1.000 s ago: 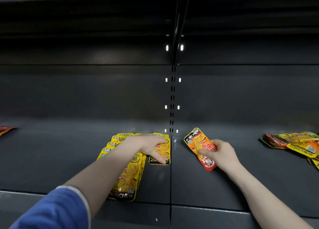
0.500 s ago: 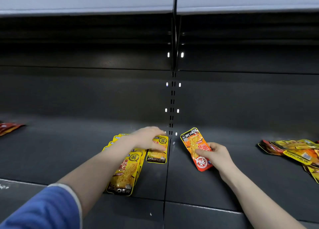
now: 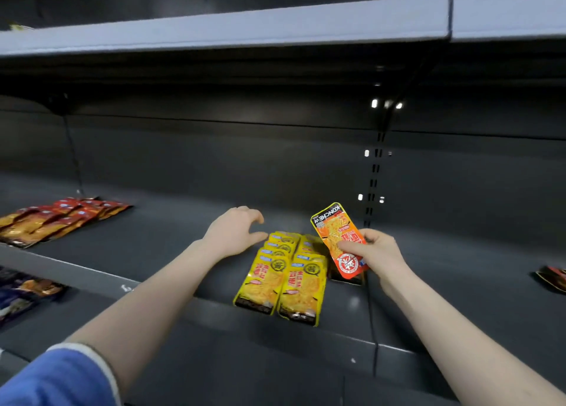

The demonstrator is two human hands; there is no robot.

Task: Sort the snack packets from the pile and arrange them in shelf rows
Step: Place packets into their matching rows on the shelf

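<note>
Orange packet lifted off the shelf, yellow rows let go

The right hand (image 3: 372, 254) had just raised the orange packet (image 3: 340, 240) clear of the shelf (image 3: 159, 252), where a moment before it lay flat under those fingers; it was pinched near its lower end between thumb and curled fingers, standing nearly upright just beside the yellow packets (image 3: 284, 275). The left hand (image 3: 235, 232) had come off those yellow packets and hovered at their far-left corner, fingers loosely spread and gripping nothing. The yellow ones sat in two tidy overlapping rows at the shelf's front edge. Off to the left, the red packets (image 3: 61, 218) came into sight in rows of their own. My guess was that the orange one belonged elsewhere and was about to start a fresh row.
</note>
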